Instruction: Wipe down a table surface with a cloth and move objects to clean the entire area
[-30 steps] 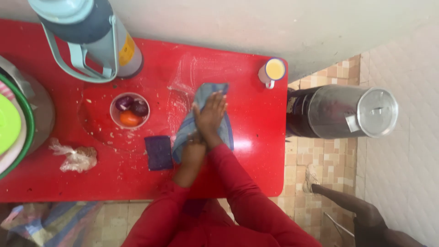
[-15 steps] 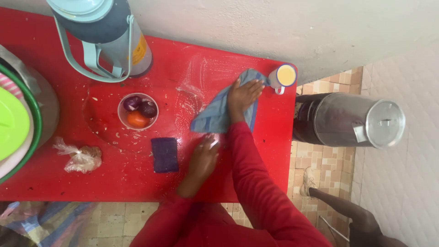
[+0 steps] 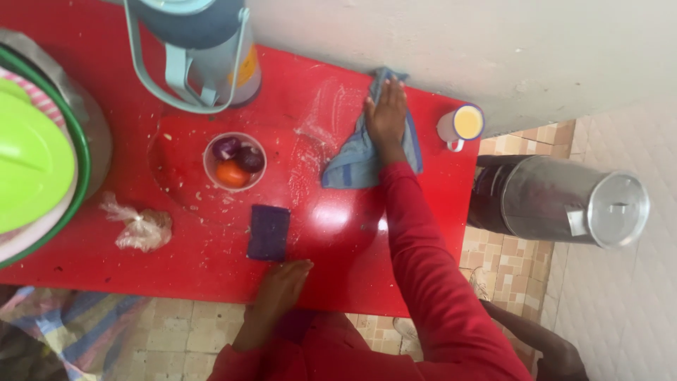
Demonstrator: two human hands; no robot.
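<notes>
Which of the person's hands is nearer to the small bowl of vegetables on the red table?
Left. The left hand rests at the table's near edge, just below the purple sponge in front of the bowl. The right hand presses the blue cloth far off, near the wall.

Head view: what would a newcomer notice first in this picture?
The red table fills the view. The right hand presses a blue cloth at the far edge by the wall, beside a cup. The left hand rests at the near edge, beside a purple sponge.
</notes>
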